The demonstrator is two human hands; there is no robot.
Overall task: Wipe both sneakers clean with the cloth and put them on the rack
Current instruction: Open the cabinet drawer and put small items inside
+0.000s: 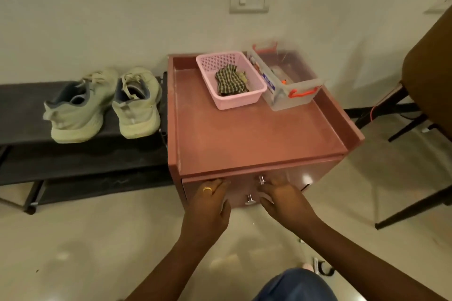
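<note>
Both hands lay flat with fingers extended, gripping nothing: the left hand [212, 197] and right hand [281, 194] pressed against the glossy drawer front [242, 188] of a dusty-pink cabinet [256, 134]. On its rimmed top, a checked cloth [230, 79] lay in a pink plastic basket [241, 100], beside a clear lidded box [278, 99]. The pale green knit sneakers [73, 110] stood side by side on the black rack [22, 98] against a cream wall, over a beige tiled floor [97, 239].
</note>
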